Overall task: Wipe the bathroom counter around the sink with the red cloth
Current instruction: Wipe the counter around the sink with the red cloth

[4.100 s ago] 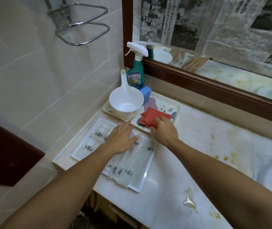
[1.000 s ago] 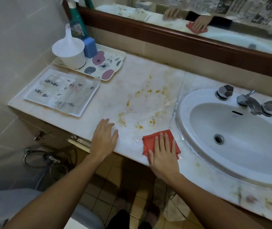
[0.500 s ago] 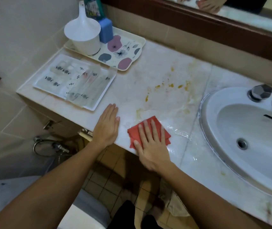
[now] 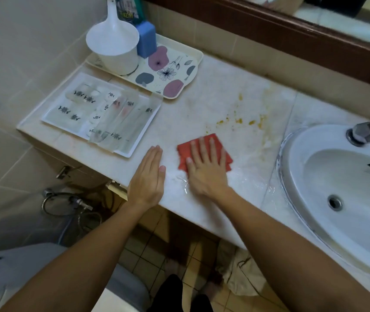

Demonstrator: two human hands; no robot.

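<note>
The red cloth (image 4: 204,152) lies flat on the pale stone tabletop (image 4: 213,95), a little below the middle of the frame. It sits right under the right hand (image 4: 206,167). The straight, spread fingers (image 4: 202,147) press down on the cloth, and red corners stick out on the left, top and right of the hand. The fingers point up the frame, toward the back wall. The right arm comes in from the lower right corner. The left hand (image 4: 148,174) lies flat on the bare tabletop just to the left of the cloth, near the front edge. Its fingers are straight and close together, and it holds nothing. The two hands are near but not touching. The left arm comes in from the lower left. Just above and to the right of the cloth there are small yellow spots (image 4: 238,120) on the stone. A shiny wet patch (image 4: 253,179) shows to the right of the right hand. The white sink (image 4: 296,192) is at the right side of the frame, well apart from the cloth. A white tray (image 4: 134,145) with clear packets sits at the left. A flowered tray (image 4: 190,82) is above it, holding a white scoop (image 4: 114,46) and a blue block (image 4: 147,39).
</note>
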